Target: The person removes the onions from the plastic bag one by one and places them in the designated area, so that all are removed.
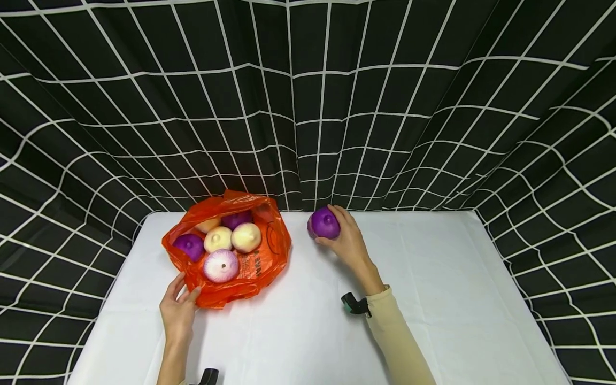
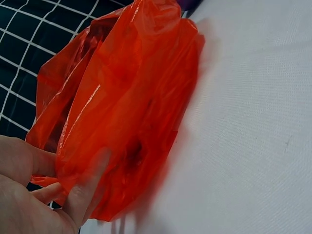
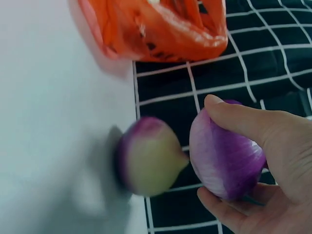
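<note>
A red-orange plastic bag [image 1: 269,262] lies with its mouth spread, holding several onions, among them a white-and-purple onion [image 1: 221,266], a pale onion [image 1: 246,237] and a purple onion [image 1: 189,246]. My left hand [image 1: 179,307] pinches the near left edge of the bag [image 2: 122,97], thumb on one side of the plastic and fingers on the other. To the right of the bag, my right hand [image 1: 345,238] grips a purple onion [image 3: 222,148] between thumb and fingers. Close beside that one, a purple-and-yellowish onion [image 3: 151,156] sits at the table's far edge, mostly hidden in the head view.
A white cloth covers the table [image 1: 457,299]. Behind it and along both sides hangs a black curtain [image 1: 366,107] with a white grid. Dark wrist cameras [image 1: 355,304] sit on the forearms.
</note>
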A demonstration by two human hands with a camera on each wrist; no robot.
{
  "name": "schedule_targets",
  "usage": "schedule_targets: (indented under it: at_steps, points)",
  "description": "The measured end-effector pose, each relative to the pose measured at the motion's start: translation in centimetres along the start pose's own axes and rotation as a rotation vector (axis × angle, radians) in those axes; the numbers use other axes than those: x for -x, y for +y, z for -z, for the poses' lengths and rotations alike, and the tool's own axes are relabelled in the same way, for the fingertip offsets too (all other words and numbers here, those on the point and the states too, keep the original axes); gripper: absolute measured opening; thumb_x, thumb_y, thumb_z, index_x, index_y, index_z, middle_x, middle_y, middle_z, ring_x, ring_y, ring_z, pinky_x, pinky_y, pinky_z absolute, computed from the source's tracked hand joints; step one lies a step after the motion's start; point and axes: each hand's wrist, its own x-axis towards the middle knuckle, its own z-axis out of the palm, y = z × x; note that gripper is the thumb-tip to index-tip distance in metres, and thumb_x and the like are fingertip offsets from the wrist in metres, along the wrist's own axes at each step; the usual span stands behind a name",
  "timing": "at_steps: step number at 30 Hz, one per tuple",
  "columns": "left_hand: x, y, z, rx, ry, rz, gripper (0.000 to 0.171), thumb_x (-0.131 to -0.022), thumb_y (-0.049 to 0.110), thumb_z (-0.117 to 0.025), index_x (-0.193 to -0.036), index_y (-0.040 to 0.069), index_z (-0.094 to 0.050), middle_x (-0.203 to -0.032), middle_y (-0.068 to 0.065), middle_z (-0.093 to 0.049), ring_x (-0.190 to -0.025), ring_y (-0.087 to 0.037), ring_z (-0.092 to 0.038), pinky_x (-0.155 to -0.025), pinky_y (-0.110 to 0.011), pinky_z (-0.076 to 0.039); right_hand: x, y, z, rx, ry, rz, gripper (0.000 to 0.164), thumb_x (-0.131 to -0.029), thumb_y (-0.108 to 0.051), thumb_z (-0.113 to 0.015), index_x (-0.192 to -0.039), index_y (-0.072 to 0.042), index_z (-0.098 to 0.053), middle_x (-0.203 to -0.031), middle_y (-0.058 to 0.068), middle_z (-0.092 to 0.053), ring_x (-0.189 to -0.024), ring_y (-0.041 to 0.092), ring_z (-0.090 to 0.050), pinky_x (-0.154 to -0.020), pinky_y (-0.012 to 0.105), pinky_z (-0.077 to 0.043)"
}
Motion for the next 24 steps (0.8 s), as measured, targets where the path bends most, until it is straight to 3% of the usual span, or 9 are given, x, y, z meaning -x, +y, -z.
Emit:
schedule_targets:
  at_steps: [6,11,14,21,24]
  points:
    - [0.1,-0.2,-0.3,-0.056,-0.013,-0.017,0.059,-0.092,-0.006,-0.058,-0.148,0.005,-0.04,-0.149,-0.021,-0.04,-0.09,0.004,-0.052,-0.064,-0.008,-0.048,0.5,0.9,1.6,0.043,0.055,0.013,0.087,-0.071,-0.016,-0.089,-0.145,-0.005,-0.045,-0.146,0.019,-0.041,-0.132,0.041,-0.041,-0.104,0.059,-0.038]
    - [0.1,-0.1,0.0,-0.064,0.004,-0.019,0.059,-0.092,-0.006,-0.058,-0.147,0.006,-0.042,-0.148,-0.02,-0.041,-0.096,-0.004,-0.051,-0.064,-0.008,-0.049,0.3,1.2,2.5,0.041,0.08,0.036,0.088,-0.069,-0.012,-0.09,-0.144,-0.003,-0.045,-0.144,0.02,-0.042,-0.131,0.041,-0.042,-0.106,0.058,-0.037]
    - [0.0,0.0,0.1,-0.063,0.009,-0.016,0.058,-0.092,-0.006,-0.057,-0.147,0.006,-0.042,-0.148,-0.02,-0.041,-0.104,-0.013,-0.052,-0.064,-0.008,-0.048,0.2,1.8,3.1,0.049,0.082,0.008,0.088,-0.07,-0.015,-0.09,-0.145,-0.004,-0.044,-0.146,0.02,-0.041,-0.133,0.04,-0.041,-0.107,0.057,-0.036]
    - [0.0,-0.1,-0.1,-0.047,-0.002,-0.023,0.054,-0.095,-0.002,-0.055,-0.147,0.004,-0.041,-0.147,-0.021,-0.04,-0.08,0.006,-0.056,-0.059,-0.011,-0.049,0.0,4.1,3.7,0.058,0.066,-0.069,0.089,-0.072,-0.018,-0.088,-0.146,-0.003,-0.041,-0.146,0.02,-0.041,-0.133,0.041,-0.042,-0.108,0.056,-0.035]
    - [-0.1,-0.2,-0.2,-0.049,0.004,-0.027,0.053,-0.095,-0.001,-0.055,-0.147,0.004,-0.042,-0.147,-0.021,-0.041,-0.08,0.006,-0.056,-0.06,-0.01,-0.048,0.0,5.1,3.5,0.049,0.052,-0.084,0.089,-0.073,-0.018,-0.088,-0.146,0.0,-0.041,-0.145,0.023,-0.041,-0.131,0.043,-0.042,-0.108,0.057,-0.035]
